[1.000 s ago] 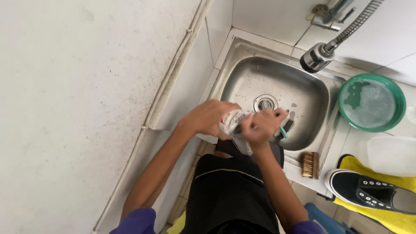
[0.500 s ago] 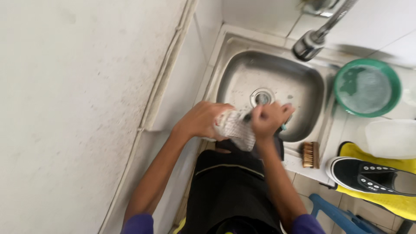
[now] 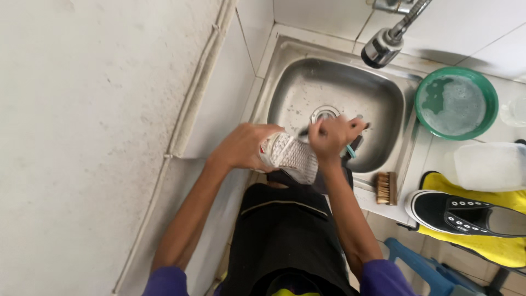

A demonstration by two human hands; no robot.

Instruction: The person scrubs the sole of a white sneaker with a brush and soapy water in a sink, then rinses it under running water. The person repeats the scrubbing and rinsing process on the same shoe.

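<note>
My left hand (image 3: pixel 245 146) grips a shoe (image 3: pixel 290 158) held sole-up over the front edge of a steel sink (image 3: pixel 307 82); the sole is pale with a fine tread pattern. My right hand (image 3: pixel 330 137) is closed around a small brush with a teal handle (image 3: pixel 350 151), pressed against the shoe's sole. Both hands hover over the sink's near rim, just in front of the drain (image 3: pixel 324 113). The brush bristles are hidden by my fingers.
A faucet head (image 3: pixel 382 48) hangs above the sink. A green basin (image 3: pixel 456 103) of soapy water stands to the right, beside a clear plastic container (image 3: pixel 487 166). A wooden scrub brush (image 3: pixel 387 188) lies on the counter edge. A black sneaker (image 3: pixel 457 212) rests on yellow cloth (image 3: pixel 493 244).
The view has shifted slightly. My right hand has slid along the sole with the brush while the left keeps hold of the shoe.
</note>
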